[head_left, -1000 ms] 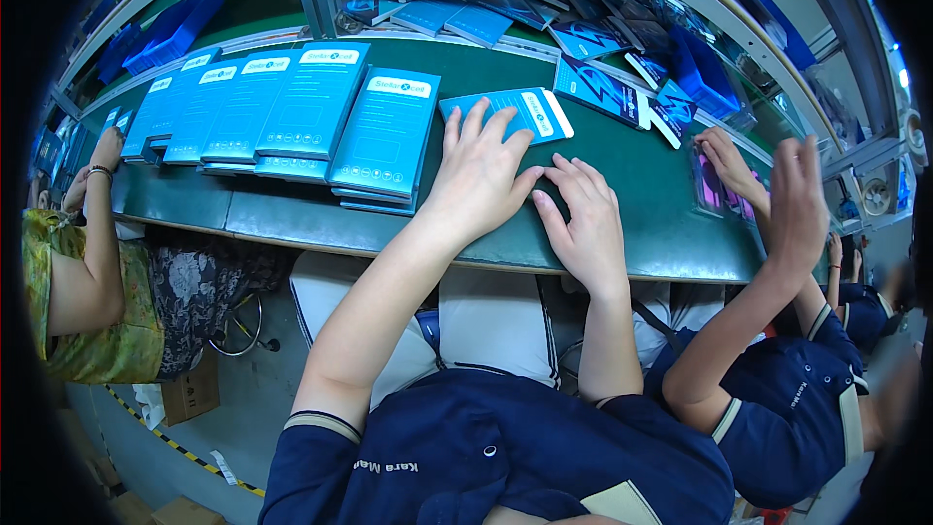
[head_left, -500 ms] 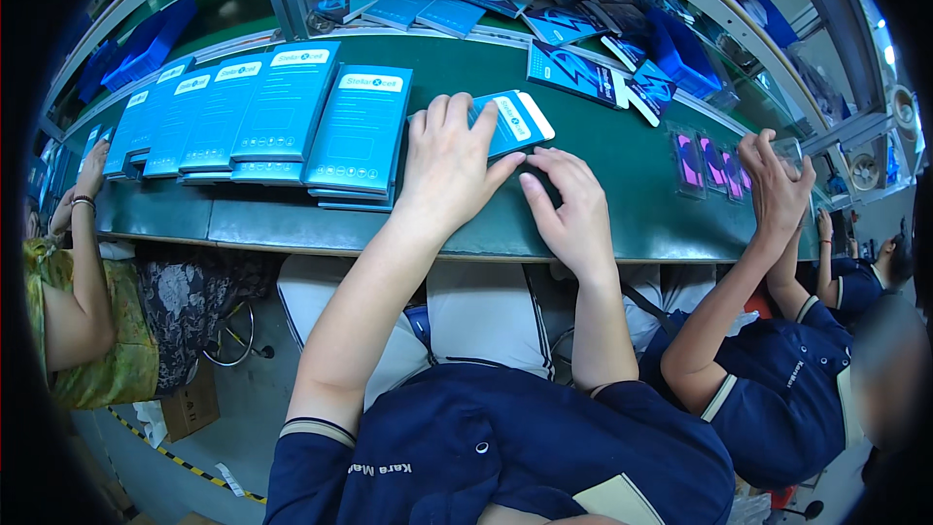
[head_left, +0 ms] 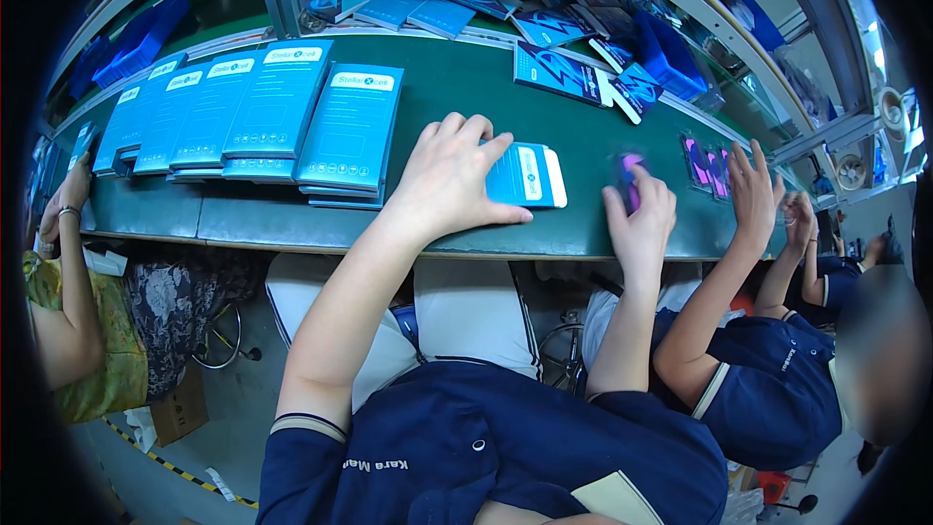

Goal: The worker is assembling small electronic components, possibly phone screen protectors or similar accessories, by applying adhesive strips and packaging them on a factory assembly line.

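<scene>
My left hand lies flat, fingers spread, on a small blue and white package on the green table. My right hand has reached to the right and grips a small purple item, blurred by motion. A fanned row of larger blue packages lies just left of my left hand.
A person on my right in a dark blue shirt has a hand by purple items. Another person's arm rests at the table's left end. Dark blue packages lie further back, with blue bins behind.
My right hand left the small blue package and moved right to the purple item. My left hand stayed on the package. The view shifted left.
</scene>
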A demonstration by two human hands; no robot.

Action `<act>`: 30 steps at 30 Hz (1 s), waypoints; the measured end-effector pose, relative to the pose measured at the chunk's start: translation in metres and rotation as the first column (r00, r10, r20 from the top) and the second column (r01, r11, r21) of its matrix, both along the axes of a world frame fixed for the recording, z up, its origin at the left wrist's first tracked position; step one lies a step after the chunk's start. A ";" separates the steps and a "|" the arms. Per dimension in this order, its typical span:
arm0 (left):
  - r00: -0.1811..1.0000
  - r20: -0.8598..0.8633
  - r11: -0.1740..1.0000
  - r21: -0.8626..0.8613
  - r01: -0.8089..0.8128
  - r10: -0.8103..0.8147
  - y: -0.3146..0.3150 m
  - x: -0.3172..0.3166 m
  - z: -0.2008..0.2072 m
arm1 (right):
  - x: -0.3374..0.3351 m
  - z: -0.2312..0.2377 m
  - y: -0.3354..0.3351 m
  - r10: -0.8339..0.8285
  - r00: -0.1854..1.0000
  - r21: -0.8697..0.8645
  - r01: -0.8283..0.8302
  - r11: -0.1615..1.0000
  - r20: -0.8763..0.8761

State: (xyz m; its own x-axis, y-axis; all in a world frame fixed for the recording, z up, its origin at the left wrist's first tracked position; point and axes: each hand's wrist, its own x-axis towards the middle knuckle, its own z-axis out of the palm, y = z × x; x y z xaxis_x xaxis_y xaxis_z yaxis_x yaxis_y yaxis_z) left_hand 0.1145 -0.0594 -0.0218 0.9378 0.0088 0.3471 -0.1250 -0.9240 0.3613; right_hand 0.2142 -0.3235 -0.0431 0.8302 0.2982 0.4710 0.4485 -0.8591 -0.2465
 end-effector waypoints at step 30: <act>0.897 0.433 0.908 -0.407 0.104 0.092 -0.026 -0.016 0.020 | -0.035 0.051 0.056 0.916 0.401 0.961 -0.256 0.103 0.009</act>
